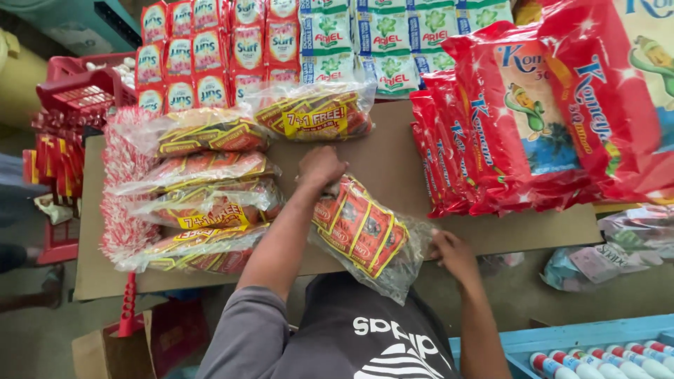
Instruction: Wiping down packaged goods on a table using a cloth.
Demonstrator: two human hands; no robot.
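left hand [319, 168] gripping the top end of a clear bag of red sachets [365, 231], right hand [453, 254] pinching its 3 o'clock edge, cardboard-topped table [393, 161], more sachet bags [203, 196] at 9 o'clock

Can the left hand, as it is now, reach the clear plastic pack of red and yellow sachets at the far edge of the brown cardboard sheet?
Probably yes. The left hand lies just short of that clear plastic pack of red and yellow sachets, with only bare brown cardboard sheet between them.
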